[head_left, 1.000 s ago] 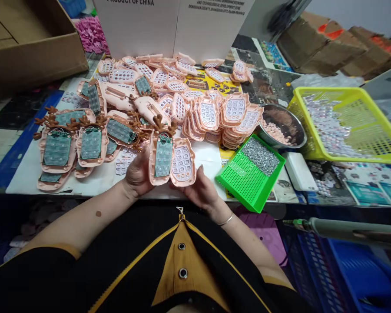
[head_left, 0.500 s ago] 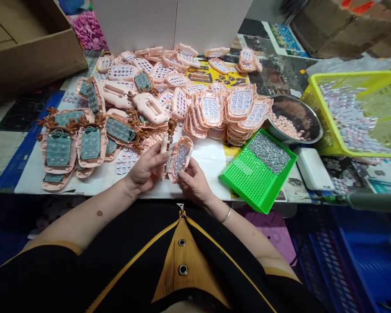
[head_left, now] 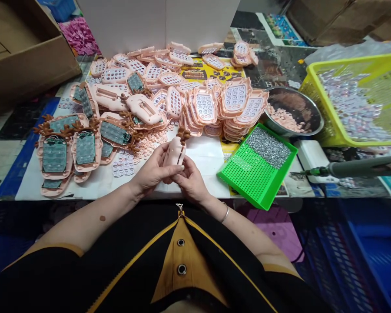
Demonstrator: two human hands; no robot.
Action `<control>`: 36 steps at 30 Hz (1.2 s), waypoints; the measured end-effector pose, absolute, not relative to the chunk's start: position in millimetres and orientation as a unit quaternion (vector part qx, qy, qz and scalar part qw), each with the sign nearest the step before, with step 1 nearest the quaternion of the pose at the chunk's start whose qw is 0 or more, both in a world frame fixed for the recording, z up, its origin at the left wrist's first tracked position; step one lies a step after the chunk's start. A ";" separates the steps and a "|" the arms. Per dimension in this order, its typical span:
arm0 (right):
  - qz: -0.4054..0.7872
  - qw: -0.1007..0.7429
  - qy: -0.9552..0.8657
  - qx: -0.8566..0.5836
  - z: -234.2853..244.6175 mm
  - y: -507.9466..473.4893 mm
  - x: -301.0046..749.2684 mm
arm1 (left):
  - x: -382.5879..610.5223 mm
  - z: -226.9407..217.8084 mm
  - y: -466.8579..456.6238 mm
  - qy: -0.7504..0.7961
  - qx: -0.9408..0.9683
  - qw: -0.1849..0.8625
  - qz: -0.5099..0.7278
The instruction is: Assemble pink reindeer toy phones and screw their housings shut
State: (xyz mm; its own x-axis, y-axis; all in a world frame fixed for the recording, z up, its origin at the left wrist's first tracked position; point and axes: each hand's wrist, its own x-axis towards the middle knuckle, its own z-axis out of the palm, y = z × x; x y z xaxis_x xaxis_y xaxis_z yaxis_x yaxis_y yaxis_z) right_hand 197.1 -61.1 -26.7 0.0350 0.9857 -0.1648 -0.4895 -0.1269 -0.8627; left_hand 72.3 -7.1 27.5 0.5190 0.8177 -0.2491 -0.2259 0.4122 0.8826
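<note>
Between my hands is a pink toy phone shell with brown antlers at its top end. Its two halves sit together with a dark seam along the side, and its smooth back is turned up. My left hand is closed round its left side, thumb across the lower end. Fingers of my right hand grip the right side and lower edge. Left of them lie antlered pink halves with green circuit boards. Stacked pink front covers with white keypads stand just beyond my hands.
A green basket of small screws lies at right, before a metal bowl of pink pieces and a yellow basket of bagged parts. An electric screwdriver points in from the right. A cardboard box stands back left.
The keypad cover in my right hand has been brought against the half in my left, and the joined shell has turned back side up. The view has shifted slightly.
</note>
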 end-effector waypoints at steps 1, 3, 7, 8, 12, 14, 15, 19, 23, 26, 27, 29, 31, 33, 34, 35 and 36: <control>0.626 0.589 -0.302 -0.411 -27.5 -61.2 197.3 | 71.7 26.6 -7.1 0.353 0.424 0.764 0.334; 0.629 0.588 -0.310 -0.404 -28.9 -61.6 197.8 | 70.5 25.4 -7.5 0.351 0.430 0.768 0.321; 0.635 0.580 -0.322 -0.397 -30.3 -63.9 200.7 | 66.2 26.2 -7.2 0.330 0.446 0.774 0.306; 0.639 0.576 -0.324 -0.394 -30.3 -64.8 202.2 | 64.2 27.0 -6.5 0.322 0.450 0.776 0.301; 0.682 0.514 -0.398 -0.335 -26.5 -68.4 211.4 | 53.7 30.8 -1.3 0.270 0.424 0.820 0.273; 0.683 0.470 -0.471 -0.301 -23.5 -69.4 216.1 | 50.1 32.2 0.2 0.255 0.386 0.847 0.261; 0.666 0.458 -0.508 -0.298 -22.2 -69.9 217.9 | 49.5 32.7 0.3 0.257 0.368 0.855 0.260; 0.447 0.476 -0.642 -0.402 -20.3 -73.2 218.9 | 54.8 33.0 -2.8 0.318 0.324 0.833 0.316; 0.229 0.455 -0.707 -0.491 -20.5 -77.4 215.3 | 62.7 31.9 -7.5 0.346 0.307 0.815 0.348; 0.156 0.450 -0.723 -0.499 -18.6 -78.6 215.2 | 65.4 31.5 -10.3 0.346 0.307 0.813 0.354; 0.141 0.457 -0.727 -0.493 -17.6 -78.5 216.1 | 65.8 31.8 -11.0 0.346 0.307 0.811 0.358; 0.130 0.472 -0.734 -0.471 -15.9 -77.8 218.6 | 66.4 32.7 -12.3 0.344 0.309 0.806 0.368; 0.141 0.489 -0.732 -0.453 -15.0 -77.0 221.3 | 66.5 33.6 -13.0 0.344 0.325 0.797 0.376; 0.157 0.502 -0.721 -0.450 -15.3 -76.4 222.9 | 66.2 33.4 -13.0 0.342 0.348 0.786 0.379; 0.159 0.505 -0.716 -0.456 -15.8 -76.2 223.0 | 66.0 32.7 -12.9 0.338 0.359 0.781 0.383; 0.155 0.505 -0.712 -0.463 -16.7 -76.1 222.6 | 65.9 31.8 -12.7 0.333 0.370 0.774 0.390; 0.148 0.501 -0.710 -0.472 -17.8 -76.0 221.7 | 66.0 30.7 -12.6 0.328 0.382 0.765 0.401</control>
